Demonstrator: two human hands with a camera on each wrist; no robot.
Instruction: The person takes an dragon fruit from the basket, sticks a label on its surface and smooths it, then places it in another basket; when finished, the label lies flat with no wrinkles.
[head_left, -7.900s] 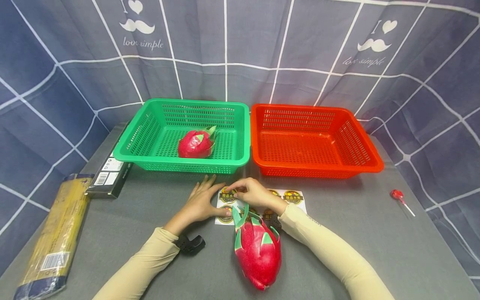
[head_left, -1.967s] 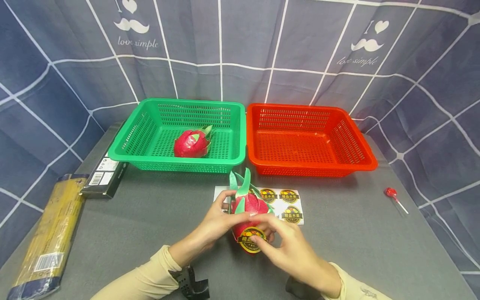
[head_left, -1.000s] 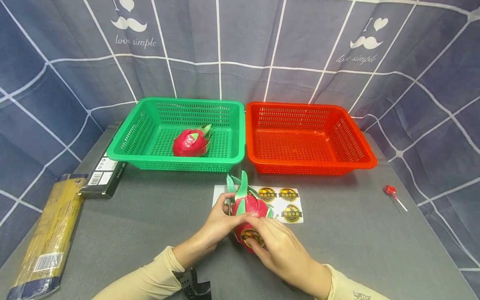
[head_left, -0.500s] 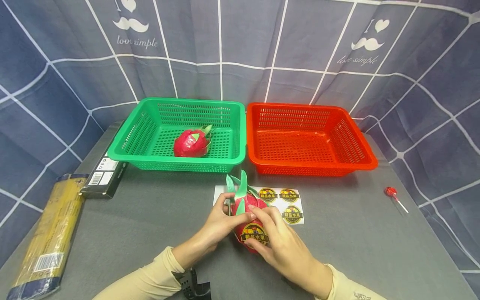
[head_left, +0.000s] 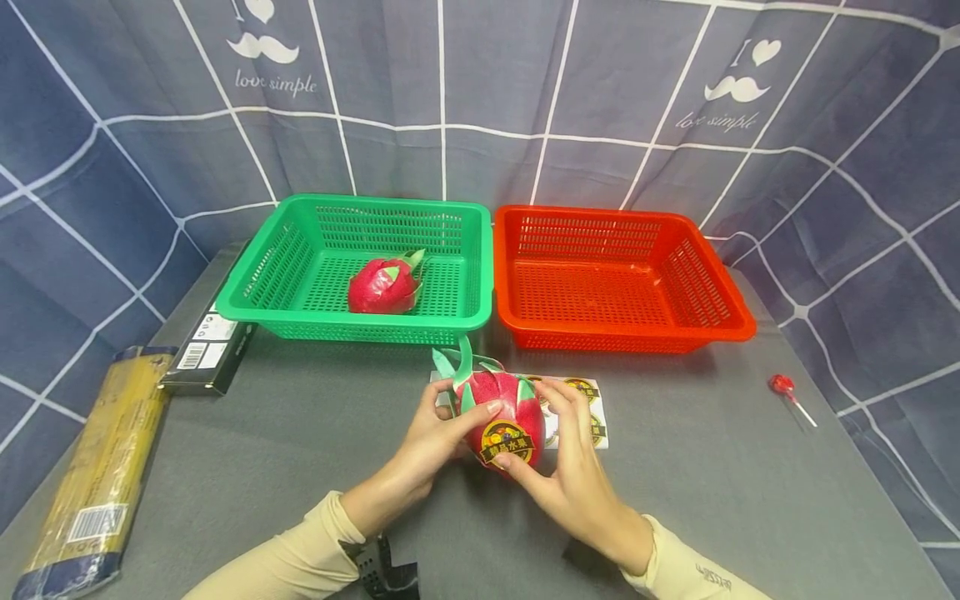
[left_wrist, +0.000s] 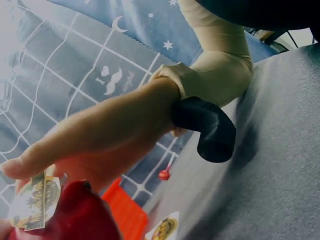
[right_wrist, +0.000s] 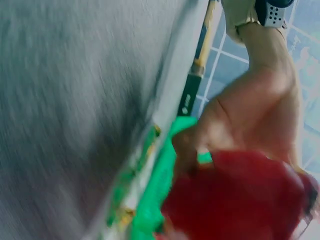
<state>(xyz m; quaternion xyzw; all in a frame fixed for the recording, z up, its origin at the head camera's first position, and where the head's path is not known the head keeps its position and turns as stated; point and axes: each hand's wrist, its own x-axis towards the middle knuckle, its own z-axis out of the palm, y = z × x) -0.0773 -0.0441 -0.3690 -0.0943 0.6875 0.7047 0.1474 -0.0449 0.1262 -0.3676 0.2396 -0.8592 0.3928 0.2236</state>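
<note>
A dragon fruit (head_left: 491,387) is held between both hands, just below the middle of the frame in the head view. It is gripped by the left hand (head_left: 427,446), the thumb laid on its upper face and the other fingers, partly hidden, wrapped round its left side. It is clamped from the right by the right hand (head_left: 576,477), whose thumb is pressed at the lower edge of a round sticker (head_left: 507,442) and whose fingers are set against the fruit's right side. The green leaf tips are pointed toward the upper left. Whether the table (head_left: 712,450) is touched by the fruit cannot be told. A white sheet (head_left: 592,406) of similar stickers is partly covered by fruit and hand. Left of centre, a second fruit (head_left: 381,287) is contained in a green basket (head_left: 360,321); beside it, toward the right, a red basket (head_left: 622,333) is placed. A noodle pack (head_left: 97,467) and a black box (head_left: 202,367) are laid at the left, a lollipop (head_left: 782,384) at the right.
</note>
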